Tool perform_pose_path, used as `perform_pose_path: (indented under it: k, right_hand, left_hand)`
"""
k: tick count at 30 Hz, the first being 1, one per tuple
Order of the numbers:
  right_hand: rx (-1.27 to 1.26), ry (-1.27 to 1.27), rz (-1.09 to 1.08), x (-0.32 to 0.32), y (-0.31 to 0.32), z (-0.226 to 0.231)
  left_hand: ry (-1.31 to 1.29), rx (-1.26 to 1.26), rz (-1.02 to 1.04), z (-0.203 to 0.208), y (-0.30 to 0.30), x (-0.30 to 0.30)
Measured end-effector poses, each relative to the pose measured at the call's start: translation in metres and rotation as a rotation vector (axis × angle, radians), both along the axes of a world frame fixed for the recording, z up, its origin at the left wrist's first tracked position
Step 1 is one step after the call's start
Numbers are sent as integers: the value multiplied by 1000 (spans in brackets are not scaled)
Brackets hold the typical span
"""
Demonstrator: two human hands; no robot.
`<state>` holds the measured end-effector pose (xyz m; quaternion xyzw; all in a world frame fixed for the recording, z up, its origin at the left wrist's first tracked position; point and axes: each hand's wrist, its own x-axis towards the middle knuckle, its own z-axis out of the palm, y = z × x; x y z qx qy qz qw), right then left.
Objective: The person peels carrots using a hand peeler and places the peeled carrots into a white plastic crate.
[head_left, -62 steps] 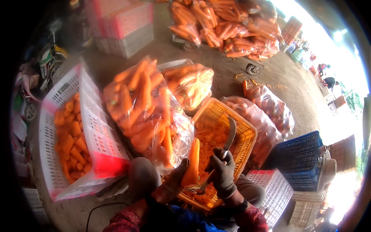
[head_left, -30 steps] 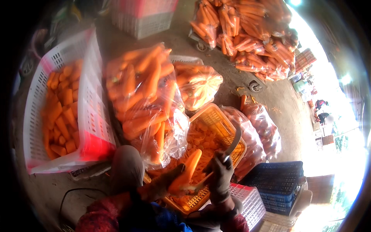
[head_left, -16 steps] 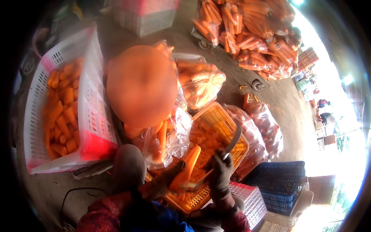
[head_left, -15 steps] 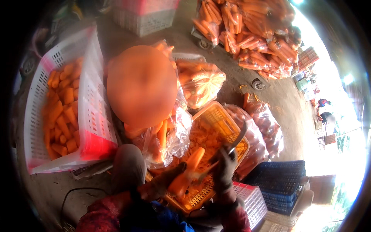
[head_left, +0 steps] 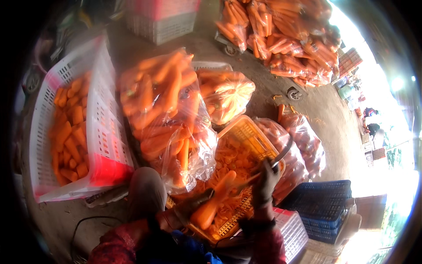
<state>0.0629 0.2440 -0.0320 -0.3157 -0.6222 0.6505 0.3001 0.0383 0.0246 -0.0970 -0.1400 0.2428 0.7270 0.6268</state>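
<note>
In my gloved left hand [head_left: 193, 205] lies a large peeled carrot [head_left: 214, 203], tilted with its far end pointing up and right. My gloved right hand [head_left: 265, 181] is closed round a peeler [head_left: 284, 152], whose curved grey end sticks out beyond the fingers. A thin part of the peeler, blurred, reaches from that hand toward the carrot's far end; whether it touches I cannot tell. Beneath both hands stands a yellow-orange plastic crate [head_left: 268, 148] with many orange peelings [head_left: 226, 165] in it. Just beyond my left hand, a clear plastic bag [head_left: 167, 105] is full of carrots.
At left, a white-and-pink crate [head_left: 107, 132] holds stubby carrot pieces [head_left: 70, 141]. Filled bags [head_left: 303, 141] stand right of the peelings crate. Nearer are blue crates [head_left: 314, 209] and a white-pink crate [head_left: 290, 233]. A wheeled cart piled with bagged carrots [head_left: 285, 42] stands far off.
My right hand and the peeler have moved slightly up and to the right, away from the carrot's body. My left hand still holds the carrot in nearly the same place.
</note>
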Motion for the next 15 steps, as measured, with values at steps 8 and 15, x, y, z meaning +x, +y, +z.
perform_pose_path:
  k: [8, 15]
  right_hand:
    - [-109, 18, 90, 16, -2, 12]
    - [-262, 47, 40, 13, -15, -13]
  left_hand:
    - [133, -83, 87, 16, 14, -15]
    - [71, 175, 24, -20, 20, -9]
